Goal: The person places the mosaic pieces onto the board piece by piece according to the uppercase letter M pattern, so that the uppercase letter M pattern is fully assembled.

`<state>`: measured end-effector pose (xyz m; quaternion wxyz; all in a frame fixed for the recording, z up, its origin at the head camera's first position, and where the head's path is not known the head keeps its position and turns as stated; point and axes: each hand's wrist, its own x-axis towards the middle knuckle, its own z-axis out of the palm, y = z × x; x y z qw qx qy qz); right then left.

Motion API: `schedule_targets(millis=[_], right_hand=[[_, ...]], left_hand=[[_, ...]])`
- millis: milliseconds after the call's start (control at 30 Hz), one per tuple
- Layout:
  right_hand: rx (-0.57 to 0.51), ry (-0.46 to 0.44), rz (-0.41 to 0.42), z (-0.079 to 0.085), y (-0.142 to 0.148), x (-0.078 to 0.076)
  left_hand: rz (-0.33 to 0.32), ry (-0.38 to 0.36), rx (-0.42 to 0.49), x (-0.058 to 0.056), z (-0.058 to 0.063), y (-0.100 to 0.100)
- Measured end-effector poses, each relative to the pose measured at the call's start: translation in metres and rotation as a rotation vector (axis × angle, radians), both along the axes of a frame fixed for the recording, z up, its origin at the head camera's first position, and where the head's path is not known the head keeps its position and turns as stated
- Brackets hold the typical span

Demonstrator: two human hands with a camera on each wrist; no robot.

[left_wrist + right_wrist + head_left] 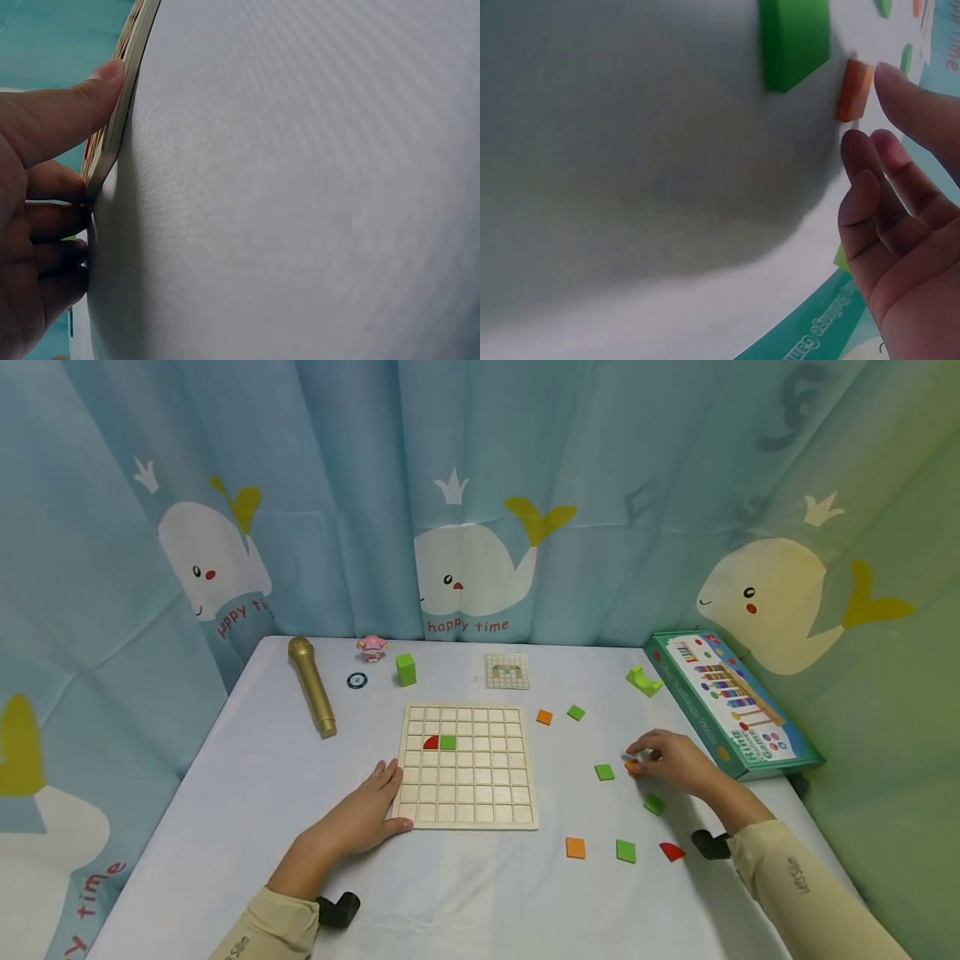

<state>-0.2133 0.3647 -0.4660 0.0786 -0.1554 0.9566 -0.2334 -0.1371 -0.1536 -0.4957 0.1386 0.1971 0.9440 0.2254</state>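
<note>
My left hand [366, 810] rests at the near left corner of a pale wooden grid board [465, 817]. Its thumb touches the front edge and its fingers lie along the left side, as the left wrist view also shows. In the grid sit a red quarter-circle tile [431, 742] and, beside it, a green square tile [447, 742]. On the right, my right hand [675, 762] hovers low over an orange tile [853, 91]. Thumb and fingertips are close to this tile but apart from each other. A green tile [796, 45] lies near it.
Green tiles [626, 852], orange tiles [575, 847] and a red quarter-circle [672, 852] lie right of the board. A game box [738, 706] and a green arch block [644, 681] stand far right. Behind are a pattern card [507, 671], green block [406, 669], figurine [372, 648] and gold microphone [312, 687].
</note>
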Motion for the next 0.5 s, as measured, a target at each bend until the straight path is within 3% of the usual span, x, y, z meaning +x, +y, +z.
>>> schedule_targets(millis=[167,500], right_hand=[[0.005,-0.007,0.047,-0.0057,0.0041,-0.0024],[-0.016,-0.076,0.043,-0.0011,0.0047,-0.0004]], left_hand=[[0.008,-0.001,0.002,0.0007,-0.0022,-0.0027],[-0.013,0.01,0.007,-0.0011,-0.0016,-0.0003]])
